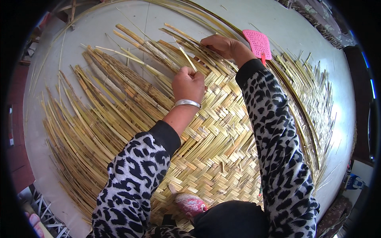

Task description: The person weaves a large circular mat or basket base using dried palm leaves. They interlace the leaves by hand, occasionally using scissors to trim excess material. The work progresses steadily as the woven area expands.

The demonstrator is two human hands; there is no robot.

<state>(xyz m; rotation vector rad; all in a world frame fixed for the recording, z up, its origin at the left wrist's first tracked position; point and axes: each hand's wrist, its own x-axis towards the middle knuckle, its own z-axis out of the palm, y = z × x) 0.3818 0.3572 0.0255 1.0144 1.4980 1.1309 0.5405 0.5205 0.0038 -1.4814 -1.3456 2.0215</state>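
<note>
A half-woven mat [222, 137] of split bamboo or cane strips lies on the floor under my arms, with a close zigzag weave in its middle. Over its left upper part, my left hand [188, 85] is closed in a fist-like pinch on a thin pale strip [188, 58], which sticks up past the knuckles. Farther off and to the right, my right hand [223, 46] bends its fingers down over the loose strip ends [184, 39] at the mat's far edge. Its fingertips are pressed together there, and what they grip is hidden.
Long unwoven strips [89, 123] fan out to the left. A pink fly swatter [258, 43] lies beside my right wrist. Long thin canes [295, 97] cross the mat's right side. A pink patterned shoe [190, 204] rests on the near part of the mat. Dark furniture [359, 75] borders the right.
</note>
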